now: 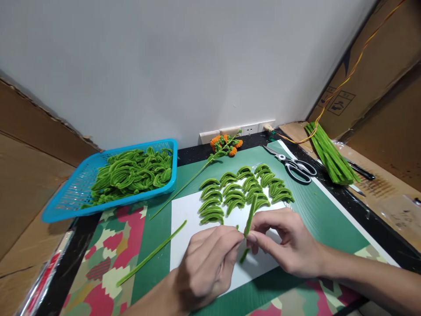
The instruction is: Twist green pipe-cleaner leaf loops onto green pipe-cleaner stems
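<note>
A blue basket (79, 182) holds heaped green loops (131, 173); left hand (210, 259) and right hand (287, 239) pinch a fuzzy strip (251, 215).

PLACE: craft workspace, home or workshop unclear | SIGNS: curved green pieces (251, 192), scissors (281, 157), blue basket (174, 171), cardboard (388, 57)

Green strip (251, 216) partly hidden, forearms (368, 275) cut off

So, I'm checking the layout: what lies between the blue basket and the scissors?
In the head view, a long-stemmed orange flower lies there, then several curled green pieces.
</note>
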Action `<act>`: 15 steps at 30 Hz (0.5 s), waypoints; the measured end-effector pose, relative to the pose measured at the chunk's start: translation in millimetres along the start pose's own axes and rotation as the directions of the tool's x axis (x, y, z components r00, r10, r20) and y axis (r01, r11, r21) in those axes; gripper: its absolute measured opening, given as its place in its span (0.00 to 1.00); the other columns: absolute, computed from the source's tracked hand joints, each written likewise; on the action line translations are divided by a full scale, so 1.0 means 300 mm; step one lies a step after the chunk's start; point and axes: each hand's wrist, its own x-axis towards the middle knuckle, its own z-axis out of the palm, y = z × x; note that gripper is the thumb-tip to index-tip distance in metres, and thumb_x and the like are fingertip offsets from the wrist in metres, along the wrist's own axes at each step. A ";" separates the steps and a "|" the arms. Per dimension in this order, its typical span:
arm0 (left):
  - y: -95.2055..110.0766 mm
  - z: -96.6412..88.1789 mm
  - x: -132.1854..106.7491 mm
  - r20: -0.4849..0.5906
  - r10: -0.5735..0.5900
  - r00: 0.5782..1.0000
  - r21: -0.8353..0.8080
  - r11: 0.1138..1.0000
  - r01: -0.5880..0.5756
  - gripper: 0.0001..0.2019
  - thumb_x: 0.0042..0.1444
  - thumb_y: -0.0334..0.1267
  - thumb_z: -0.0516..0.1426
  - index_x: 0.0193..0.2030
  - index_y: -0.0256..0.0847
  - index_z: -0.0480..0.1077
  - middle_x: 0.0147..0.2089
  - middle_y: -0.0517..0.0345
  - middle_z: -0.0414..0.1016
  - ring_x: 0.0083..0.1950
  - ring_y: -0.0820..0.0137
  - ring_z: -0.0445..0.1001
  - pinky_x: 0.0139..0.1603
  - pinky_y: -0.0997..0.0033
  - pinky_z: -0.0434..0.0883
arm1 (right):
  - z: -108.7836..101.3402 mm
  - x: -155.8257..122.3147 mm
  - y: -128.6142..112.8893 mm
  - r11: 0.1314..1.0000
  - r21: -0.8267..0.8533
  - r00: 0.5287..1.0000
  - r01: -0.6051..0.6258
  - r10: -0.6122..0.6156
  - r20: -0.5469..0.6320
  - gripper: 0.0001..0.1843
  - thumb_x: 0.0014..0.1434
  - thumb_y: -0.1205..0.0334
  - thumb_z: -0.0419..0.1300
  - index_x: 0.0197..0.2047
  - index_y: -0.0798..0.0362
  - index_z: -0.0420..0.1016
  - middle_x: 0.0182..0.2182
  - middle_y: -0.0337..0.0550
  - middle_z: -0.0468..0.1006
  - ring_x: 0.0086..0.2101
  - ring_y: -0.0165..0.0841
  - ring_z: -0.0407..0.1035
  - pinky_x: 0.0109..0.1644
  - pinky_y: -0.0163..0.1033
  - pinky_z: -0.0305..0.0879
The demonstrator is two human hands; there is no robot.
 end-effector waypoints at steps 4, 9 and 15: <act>-0.002 0.006 -0.001 0.031 0.014 0.999 0.017 1.000 -0.014 0.17 0.62 0.14 0.57 0.55 0.28 0.74 0.41 0.44 0.83 0.39 0.63 0.80 0.40 0.67 0.77 | -0.007 0.008 -0.002 0.894 0.326 0.950 -0.308 0.272 0.151 0.12 0.68 0.59 0.71 0.35 0.54 0.76 0.25 0.36 0.78 0.23 0.26 0.71 0.28 0.29 0.68; 0.015 0.014 0.014 0.125 -0.554 0.823 -0.256 0.783 0.566 0.06 0.72 0.28 0.59 0.50 0.41 0.76 0.33 0.60 0.77 0.27 0.74 0.74 0.29 0.76 0.72 | -0.008 0.009 0.024 0.988 0.045 0.989 -0.147 0.147 0.007 0.08 0.72 0.62 0.65 0.38 0.54 0.79 0.26 0.37 0.80 0.23 0.27 0.72 0.27 0.30 0.67; 0.021 0.021 0.056 0.434 -0.789 0.436 -0.560 0.143 0.816 0.10 0.70 0.45 0.66 0.46 0.42 0.73 0.20 0.71 0.68 0.15 0.80 0.62 0.17 0.84 0.58 | -0.069 0.008 0.090 0.524 -0.665 0.777 0.532 -0.614 0.139 0.13 0.73 0.75 0.56 0.54 0.60 0.79 0.39 0.52 0.87 0.34 0.33 0.81 0.35 0.35 0.76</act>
